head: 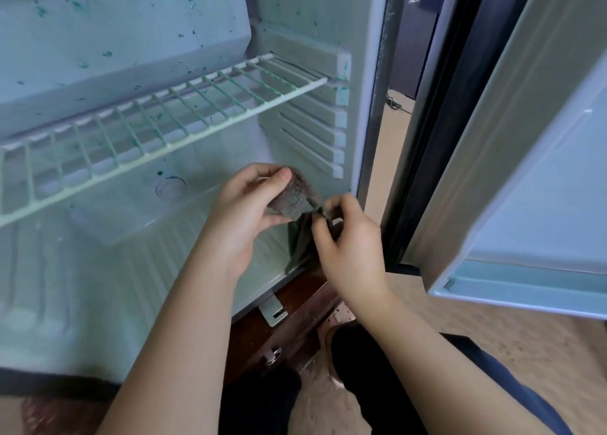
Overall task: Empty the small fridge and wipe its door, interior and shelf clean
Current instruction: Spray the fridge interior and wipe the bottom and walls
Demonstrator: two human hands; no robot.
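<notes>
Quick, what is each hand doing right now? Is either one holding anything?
The left hand grips the bunched grey cloth.
The right hand pinches a hanging part of the same cloth.

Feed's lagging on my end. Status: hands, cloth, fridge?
Left hand grips grey cloth; right hand pinches its hanging end. Green spots on wire shelf and back wall. Door open, nothing blocking.

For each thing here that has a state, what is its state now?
fridge door: open
wire shelf: in place, bare, green-stained
fridge interior: no food, green specks on walls
cloth: bunched, held in both hands
left hand: grips cloth
right hand: pinches cloth
</notes>
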